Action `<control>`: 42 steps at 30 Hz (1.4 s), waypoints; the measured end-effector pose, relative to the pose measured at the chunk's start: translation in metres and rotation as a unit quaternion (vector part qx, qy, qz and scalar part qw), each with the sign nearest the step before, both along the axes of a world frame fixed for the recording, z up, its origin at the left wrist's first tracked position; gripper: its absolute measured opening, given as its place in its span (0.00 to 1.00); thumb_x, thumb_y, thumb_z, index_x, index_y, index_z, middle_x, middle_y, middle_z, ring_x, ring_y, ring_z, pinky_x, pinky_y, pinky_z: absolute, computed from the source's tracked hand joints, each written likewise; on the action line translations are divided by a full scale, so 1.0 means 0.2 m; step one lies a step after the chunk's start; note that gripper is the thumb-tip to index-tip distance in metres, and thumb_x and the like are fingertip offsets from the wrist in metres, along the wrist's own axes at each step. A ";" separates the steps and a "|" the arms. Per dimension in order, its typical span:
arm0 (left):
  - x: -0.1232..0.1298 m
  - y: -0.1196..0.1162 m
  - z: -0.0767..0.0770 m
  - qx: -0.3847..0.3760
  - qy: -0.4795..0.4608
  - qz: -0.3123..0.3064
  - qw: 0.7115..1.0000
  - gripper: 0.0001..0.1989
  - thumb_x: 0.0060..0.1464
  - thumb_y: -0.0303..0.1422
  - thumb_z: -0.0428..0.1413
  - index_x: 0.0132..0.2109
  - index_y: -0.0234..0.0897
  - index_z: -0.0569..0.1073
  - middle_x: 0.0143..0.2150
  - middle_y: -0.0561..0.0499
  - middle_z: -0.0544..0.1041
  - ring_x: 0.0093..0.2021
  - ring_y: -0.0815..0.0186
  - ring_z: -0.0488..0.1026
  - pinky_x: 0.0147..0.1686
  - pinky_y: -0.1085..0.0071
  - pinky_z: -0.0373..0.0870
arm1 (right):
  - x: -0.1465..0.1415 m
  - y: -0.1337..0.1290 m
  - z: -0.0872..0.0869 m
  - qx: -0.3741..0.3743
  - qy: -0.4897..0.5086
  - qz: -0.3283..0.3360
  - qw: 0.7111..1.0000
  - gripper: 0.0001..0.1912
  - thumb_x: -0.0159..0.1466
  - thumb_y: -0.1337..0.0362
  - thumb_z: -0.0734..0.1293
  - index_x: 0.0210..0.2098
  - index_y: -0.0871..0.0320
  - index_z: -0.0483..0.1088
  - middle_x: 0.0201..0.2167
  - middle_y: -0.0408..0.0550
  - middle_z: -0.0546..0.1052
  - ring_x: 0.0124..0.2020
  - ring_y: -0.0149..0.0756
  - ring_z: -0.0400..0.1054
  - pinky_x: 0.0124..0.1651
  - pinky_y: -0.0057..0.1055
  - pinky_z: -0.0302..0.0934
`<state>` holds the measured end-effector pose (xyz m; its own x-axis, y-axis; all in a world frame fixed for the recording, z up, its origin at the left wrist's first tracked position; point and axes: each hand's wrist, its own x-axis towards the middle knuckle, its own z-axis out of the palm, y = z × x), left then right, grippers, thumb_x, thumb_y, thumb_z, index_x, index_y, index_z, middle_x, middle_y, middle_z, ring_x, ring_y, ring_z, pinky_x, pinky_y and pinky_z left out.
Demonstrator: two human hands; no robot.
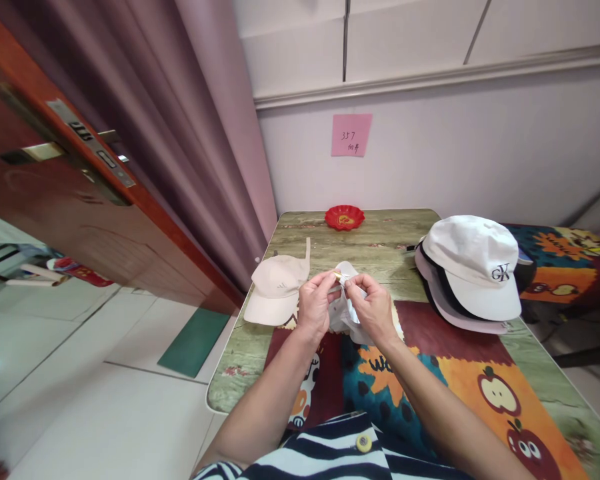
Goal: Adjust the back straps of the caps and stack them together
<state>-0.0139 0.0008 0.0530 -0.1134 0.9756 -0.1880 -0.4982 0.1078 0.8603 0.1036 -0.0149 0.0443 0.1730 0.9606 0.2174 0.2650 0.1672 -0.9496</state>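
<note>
Over the near middle of the table, both hands are pinched close together at a white cap (353, 323). My left hand (316, 303) has its thumb and fingers closed at the cap's edge, where a small gold-coloured piece shows at the fingertips. With its fingertips, my right hand (373, 308) grips the white fabric beside it. Most of the cap is hidden behind the hands. To the left lies a cream cap (275, 283), its strap sticking up at the back. A stack of caps stands on the right, topped by a white cap with dark letters (473, 260).
A red scalloped dish (345, 217) sits at the table's far edge. A colourful printed cloth (395, 380) covers part of the wood-patterned table (240, 360). Left of the table is an open brown door (145, 253) with a curtain (215, 133). A pink note (351, 135) is on the wall.
</note>
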 end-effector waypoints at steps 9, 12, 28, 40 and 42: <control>-0.02 -0.02 0.00 0.018 0.049 -0.038 0.998 0.18 0.43 0.42 0.69 0.38 0.33 0.81 0.37 0.46 0.81 0.35 0.66 0.77 0.35 0.71 0.73 | 0.09 0.07 -0.02 -0.044 0.058 0.109 0.991 0.14 0.61 0.53 0.68 0.26 0.56 0.70 0.21 0.42 0.73 0.24 0.33 0.62 0.30 0.30 0.56; -0.02 -0.02 0.00 0.017 0.053 -0.044 0.998 0.17 0.44 0.41 0.68 0.37 0.33 0.81 0.35 0.47 0.80 0.34 0.66 0.76 0.34 0.71 0.73 | 0.10 0.07 0.01 -0.055 0.084 0.137 0.985 0.14 0.61 0.53 0.68 0.25 0.56 0.70 0.20 0.42 0.72 0.22 0.32 0.61 0.28 0.30 0.54; 0.00 -0.01 -0.01 0.029 0.071 -0.031 0.997 0.14 0.43 0.37 0.68 0.35 0.33 0.78 0.33 0.50 0.78 0.31 0.70 0.74 0.33 0.74 0.72 | 0.11 0.07 -0.06 -0.066 0.054 0.082 0.993 0.19 0.60 0.46 0.71 0.31 0.57 0.71 0.20 0.44 0.74 0.19 0.30 0.60 0.23 0.28 0.52; -0.03 -0.02 0.02 -0.011 0.002 -0.054 0.998 0.17 0.43 0.40 0.68 0.38 0.33 0.78 0.32 0.51 0.78 0.31 0.68 0.75 0.32 0.72 0.71 | 0.09 0.06 -0.06 -0.072 0.129 0.088 0.985 0.17 0.59 0.50 0.71 0.27 0.57 0.69 0.19 0.40 0.68 0.19 0.27 0.55 0.24 0.27 0.48; -0.04 -0.02 0.01 -0.021 -0.010 -0.063 0.998 0.17 0.42 0.39 0.69 0.37 0.33 0.78 0.31 0.51 0.78 0.30 0.69 0.75 0.33 0.72 0.71 | 0.09 0.06 -0.06 -0.063 0.123 0.090 0.986 0.17 0.60 0.51 0.71 0.27 0.57 0.69 0.19 0.40 0.68 0.20 0.27 0.55 0.24 0.27 0.48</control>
